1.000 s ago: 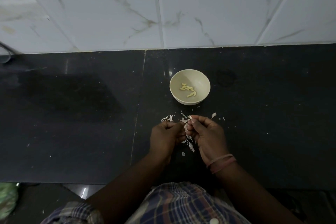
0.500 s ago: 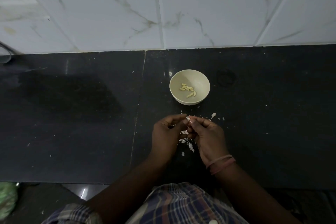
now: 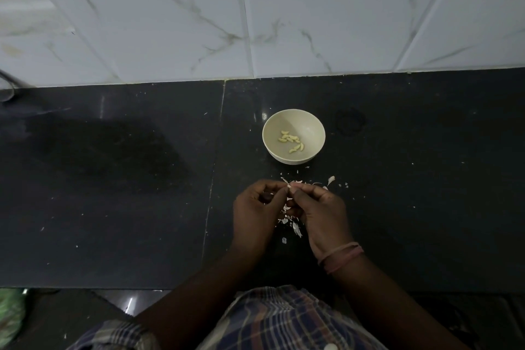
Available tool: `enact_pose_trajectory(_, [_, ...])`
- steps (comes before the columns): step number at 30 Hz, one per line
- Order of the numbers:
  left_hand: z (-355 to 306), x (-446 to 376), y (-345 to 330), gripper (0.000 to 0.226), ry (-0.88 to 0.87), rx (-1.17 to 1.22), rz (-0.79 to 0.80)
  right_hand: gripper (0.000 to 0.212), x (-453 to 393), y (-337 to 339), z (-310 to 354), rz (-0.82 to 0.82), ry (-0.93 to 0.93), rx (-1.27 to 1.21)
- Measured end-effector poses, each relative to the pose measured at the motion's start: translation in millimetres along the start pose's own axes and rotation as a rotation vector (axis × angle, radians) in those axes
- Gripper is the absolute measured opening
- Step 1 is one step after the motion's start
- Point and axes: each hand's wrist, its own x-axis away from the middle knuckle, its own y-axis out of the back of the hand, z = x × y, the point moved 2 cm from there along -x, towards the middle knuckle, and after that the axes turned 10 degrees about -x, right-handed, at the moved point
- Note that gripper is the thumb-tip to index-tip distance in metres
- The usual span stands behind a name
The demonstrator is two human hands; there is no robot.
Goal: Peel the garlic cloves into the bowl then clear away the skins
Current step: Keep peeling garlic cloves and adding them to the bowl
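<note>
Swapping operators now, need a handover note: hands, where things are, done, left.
Left hand and right hand together pinch a garlic clove above the counter, mid-peel.
Bowl stands just beyond the hands, holding several peeled cloves.
Skins lie scattered on the counter under and around the hands.
Left: finish this clove, drop it in, clear the skins.

Occluded and cropped regions, head view.
The garlic clove [image 3: 289, 186] shows only as a pale tip between the fingertips of the left hand [image 3: 255, 209] and right hand [image 3: 321, 212]; part of the skins [image 3: 295, 226] lies under them. A green object [image 3: 10, 315] is cut by the left edge.
</note>
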Motion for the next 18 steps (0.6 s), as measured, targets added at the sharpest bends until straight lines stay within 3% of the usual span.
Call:
enact_pose_trajectory(11, [0, -2, 3, 0.010, -0.112, -0.103, 0.015, 0.014, 0, -2, 4, 0.093, -0.149, -0.113])
enact_pose_trajectory(18, [2, -4, 2, 0.015, -0.124, -0.064, 0.104, 0.023, -2, 1, 19, 0.217, -0.143, -0.005])
